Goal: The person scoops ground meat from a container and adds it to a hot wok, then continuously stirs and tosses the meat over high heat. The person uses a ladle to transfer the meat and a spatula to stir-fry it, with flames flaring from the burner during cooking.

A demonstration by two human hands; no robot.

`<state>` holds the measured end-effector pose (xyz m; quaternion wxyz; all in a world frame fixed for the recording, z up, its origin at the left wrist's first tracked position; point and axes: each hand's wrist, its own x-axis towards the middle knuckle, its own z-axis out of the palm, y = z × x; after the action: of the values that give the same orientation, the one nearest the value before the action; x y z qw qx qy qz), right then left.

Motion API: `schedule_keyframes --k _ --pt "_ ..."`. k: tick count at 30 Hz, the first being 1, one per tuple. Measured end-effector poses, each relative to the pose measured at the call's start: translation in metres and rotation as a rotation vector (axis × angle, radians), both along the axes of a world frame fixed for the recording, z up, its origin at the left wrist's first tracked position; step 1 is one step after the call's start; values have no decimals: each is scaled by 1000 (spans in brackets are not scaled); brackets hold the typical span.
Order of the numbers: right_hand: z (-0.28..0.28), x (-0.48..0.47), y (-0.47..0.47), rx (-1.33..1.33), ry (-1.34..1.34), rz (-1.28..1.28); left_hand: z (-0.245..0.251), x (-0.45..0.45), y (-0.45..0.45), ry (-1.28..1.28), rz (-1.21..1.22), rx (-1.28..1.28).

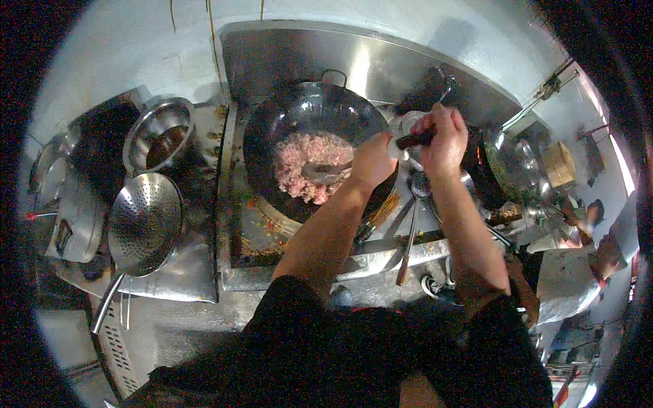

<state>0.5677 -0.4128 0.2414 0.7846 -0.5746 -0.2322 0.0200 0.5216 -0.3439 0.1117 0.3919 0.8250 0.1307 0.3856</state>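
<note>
A large black wok [326, 109] stands on the stove in front of me, with a heap of pale pink ground meat [298, 153] in its middle. The rounded metal head of a long-handled ladle or turner [321, 176] rests in the meat. My left hand [375, 158] grips its shaft above the wok's right side. Further up, my right hand [445, 137] is closed around the dark handle [416, 140]. A whitish part shows between my hands; its kind is unclear.
At left are a perforated metal strainer [145, 224] and a steel bowl [160, 135] with dark contents. Right of the wok lie a ladle with a wooden handle [408, 245] and a bamboo brush [382, 209]. Another person's arm [523, 288] shows at right.
</note>
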Motion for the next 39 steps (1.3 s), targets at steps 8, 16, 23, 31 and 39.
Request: schedule_keyframes --k 8,16,23,31,39 --pt "-35 12 0 51 -263 -26 -18 39 18 -200 5 -10" --pt "-6 -30 -13 240 -45 161 24 -6 19 -14 -37 8" --pt "-28 -24 -23 196 -10 139 -6 -12 14 89 -56 155" --pt "-45 -56 -42 67 -57 141 -5 -46 6 145 -70 101" --pt "-30 -84 -59 184 59 161 -2 -67 -9 40 -80 156"
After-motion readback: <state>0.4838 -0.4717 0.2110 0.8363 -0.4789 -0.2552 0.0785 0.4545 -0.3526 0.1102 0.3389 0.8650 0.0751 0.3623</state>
